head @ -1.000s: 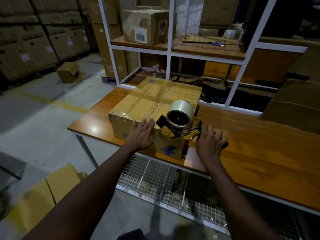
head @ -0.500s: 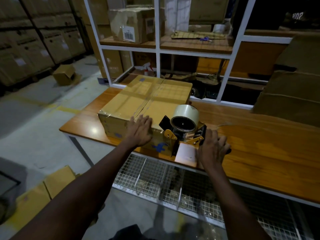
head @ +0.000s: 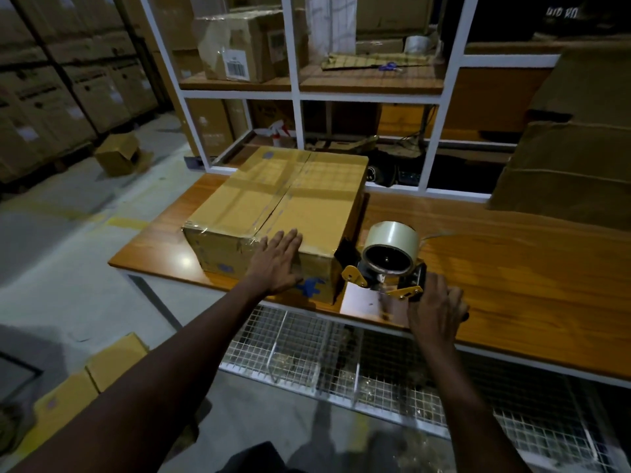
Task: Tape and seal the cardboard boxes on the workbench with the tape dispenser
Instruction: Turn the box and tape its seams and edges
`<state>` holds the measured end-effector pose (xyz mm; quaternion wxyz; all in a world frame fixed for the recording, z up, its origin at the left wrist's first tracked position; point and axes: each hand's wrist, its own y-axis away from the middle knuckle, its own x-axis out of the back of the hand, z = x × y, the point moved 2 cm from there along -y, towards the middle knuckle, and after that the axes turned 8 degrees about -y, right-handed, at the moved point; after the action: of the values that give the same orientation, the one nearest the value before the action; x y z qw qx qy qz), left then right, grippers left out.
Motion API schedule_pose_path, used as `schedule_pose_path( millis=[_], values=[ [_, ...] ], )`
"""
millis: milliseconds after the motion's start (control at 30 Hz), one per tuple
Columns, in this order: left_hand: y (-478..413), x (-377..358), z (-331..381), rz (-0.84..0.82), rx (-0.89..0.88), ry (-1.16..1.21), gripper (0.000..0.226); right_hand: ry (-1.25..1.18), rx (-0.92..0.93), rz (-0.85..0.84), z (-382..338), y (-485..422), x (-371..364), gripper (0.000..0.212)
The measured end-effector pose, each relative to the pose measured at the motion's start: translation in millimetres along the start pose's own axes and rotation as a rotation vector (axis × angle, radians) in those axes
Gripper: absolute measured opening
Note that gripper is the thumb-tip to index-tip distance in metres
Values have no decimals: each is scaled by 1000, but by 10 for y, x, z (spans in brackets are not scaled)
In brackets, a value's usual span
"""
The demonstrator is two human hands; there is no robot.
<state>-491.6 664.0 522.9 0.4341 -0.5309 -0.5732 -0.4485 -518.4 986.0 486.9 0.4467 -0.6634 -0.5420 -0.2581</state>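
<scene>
A closed cardboard box with clear tape along its top seam sits on the left part of the wooden workbench. My left hand lies flat with straight fingers over the box's near top edge and front face. To the right of the box, the tape dispenser, yellow-framed with a roll of clear tape, rests on the bench close to the box's right front corner. My right hand grips the dispenser's handle, which the hand hides.
A white-framed shelf with boxes, scissors and a spare tape roll stands behind the bench. Large cardboard boxes are stacked at the right. A wire-mesh shelf runs below the bench. Flat cardboard and an open box lie on the floor at left.
The dispenser and my right hand have moved off the box's near edge, down and to the right onto the bench. My left hand stays pressed on the box.
</scene>
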Motion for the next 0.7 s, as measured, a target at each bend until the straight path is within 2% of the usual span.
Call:
schedule_pose_path(
  millis=[233,467,700],
  values=[
    [-14,-11,51,-21,14,25,98,-53,-50,-70,-266,90,-290,60],
    [-75,-72,76,-19,6,48,111,-131,-267,-145,-454,342,-432,41],
    [-91,-57,67,-12,-2,39,106,-470,-469,-243,-670,725,-640,69]
  ],
)
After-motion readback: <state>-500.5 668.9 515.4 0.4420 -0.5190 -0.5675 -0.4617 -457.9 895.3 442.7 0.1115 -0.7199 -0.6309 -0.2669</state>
